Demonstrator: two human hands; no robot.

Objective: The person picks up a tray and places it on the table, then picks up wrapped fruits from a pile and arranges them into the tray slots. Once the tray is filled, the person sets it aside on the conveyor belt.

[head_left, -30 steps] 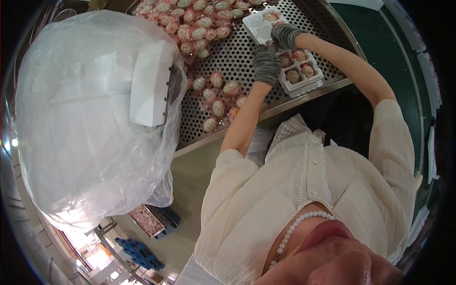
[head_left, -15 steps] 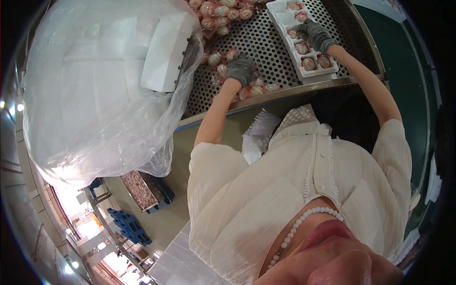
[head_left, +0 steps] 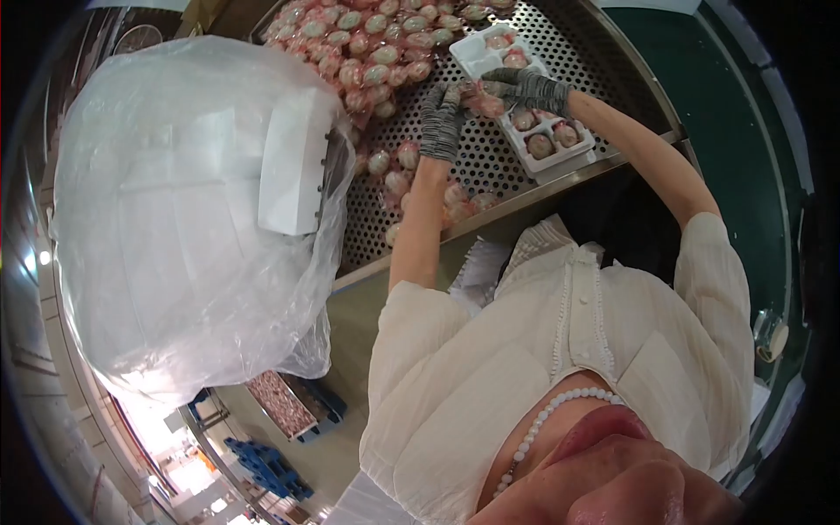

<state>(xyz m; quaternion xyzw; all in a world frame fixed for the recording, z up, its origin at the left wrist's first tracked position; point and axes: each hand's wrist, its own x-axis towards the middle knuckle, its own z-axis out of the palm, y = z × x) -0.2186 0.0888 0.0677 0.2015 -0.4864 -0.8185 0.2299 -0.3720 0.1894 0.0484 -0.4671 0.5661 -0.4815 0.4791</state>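
Both hands wear grey knit gloves. My left hand and my right hand meet over the perforated steel table, both closed around wrapped eggs held between them. Just right of them lies a white foam tray with several wrapped eggs in its cups. A heap of loose wrapped eggs covers the table behind my left hand, and more wrapped eggs lie beside my left wrist.
A big clear plastic bag full of white foam trays stands left of the table. The table's steel front edge runs under my forearms. Below on the floor are a crate of eggs and a blue pallet.
My left hand has lifted from the eggs near the table's front edge and come up to meet my right hand, which has left the tray cups. Wrapped eggs are now between them.
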